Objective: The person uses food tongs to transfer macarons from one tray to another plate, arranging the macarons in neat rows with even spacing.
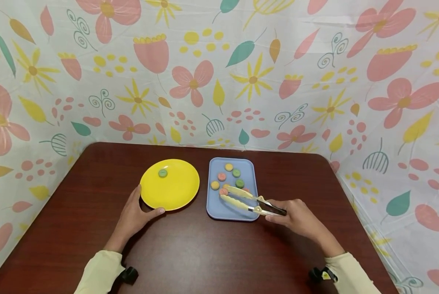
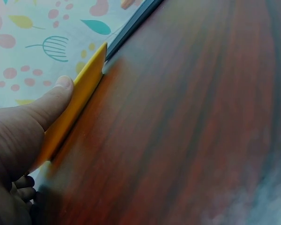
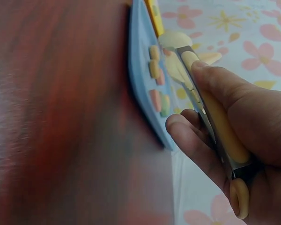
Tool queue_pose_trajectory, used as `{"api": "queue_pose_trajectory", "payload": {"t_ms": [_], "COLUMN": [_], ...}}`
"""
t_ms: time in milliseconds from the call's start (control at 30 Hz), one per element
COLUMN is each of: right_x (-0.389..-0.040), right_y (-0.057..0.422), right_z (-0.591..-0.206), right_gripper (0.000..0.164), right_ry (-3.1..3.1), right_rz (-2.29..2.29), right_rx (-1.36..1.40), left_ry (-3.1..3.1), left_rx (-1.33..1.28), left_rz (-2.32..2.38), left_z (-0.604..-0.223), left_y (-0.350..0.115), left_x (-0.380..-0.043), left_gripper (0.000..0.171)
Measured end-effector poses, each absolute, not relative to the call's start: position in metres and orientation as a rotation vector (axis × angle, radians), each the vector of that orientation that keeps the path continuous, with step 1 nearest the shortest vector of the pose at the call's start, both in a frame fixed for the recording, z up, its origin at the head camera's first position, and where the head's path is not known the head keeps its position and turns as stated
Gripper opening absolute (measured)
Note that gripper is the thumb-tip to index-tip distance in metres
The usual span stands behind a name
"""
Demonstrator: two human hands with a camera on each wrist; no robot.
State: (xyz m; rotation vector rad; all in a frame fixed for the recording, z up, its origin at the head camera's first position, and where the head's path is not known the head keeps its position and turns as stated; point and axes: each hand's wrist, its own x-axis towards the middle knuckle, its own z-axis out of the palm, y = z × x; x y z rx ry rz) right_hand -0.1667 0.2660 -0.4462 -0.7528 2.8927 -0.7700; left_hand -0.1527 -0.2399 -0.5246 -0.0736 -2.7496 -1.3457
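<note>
My left hand [image 1: 135, 218] holds the rim of a round yellow plate [image 1: 175, 196], thumb at the near edge and fingers along the left side. One small green disc [image 1: 162, 173] lies on that plate. In the left wrist view the thumb [image 2: 58, 101] lies along the plate's edge [image 2: 86, 86]. A pair of tongs [image 1: 258, 199] with cream tips is gripped in my right hand [image 1: 296, 216]. Its parted tips reach over a blue tray [image 1: 230, 210], on either side of a pink disc [image 1: 223, 191]; whether they touch it I cannot tell.
Several more thick discs lie on the tray, among them a yellow one [image 1: 229, 167], a green one [image 1: 236, 173] and a pink one [image 1: 221, 177]. Both dishes stand on a dark brown table [image 1: 190, 253]. A floral-printed sheet [image 1: 204, 81] hangs behind the table and at its sides.
</note>
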Motion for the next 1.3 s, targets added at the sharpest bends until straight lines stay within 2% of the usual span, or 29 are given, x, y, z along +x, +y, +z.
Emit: {"api": "queue_pose_trajectory", "payload": {"t_ms": [567,1300], "right_x": [-0.201,-0.244], "right_y": [0.235,0.17], "right_z": [-0.41,-0.423], "right_gripper": [0.057,0.061], "right_ry": [2.822,2.711], "right_rz": [-0.79,-0.815], "right_rx": [-0.803,-0.899], "left_ry": [-2.76,-2.759], "left_rx": [-0.056,-0.042], "left_rz": [-1.362,-1.338], "left_z": [-0.527,-0.525], "left_y": [-0.241,-0.24], "left_x": [-0.152,-0.154], "left_gripper": [0.125,0.124]}}
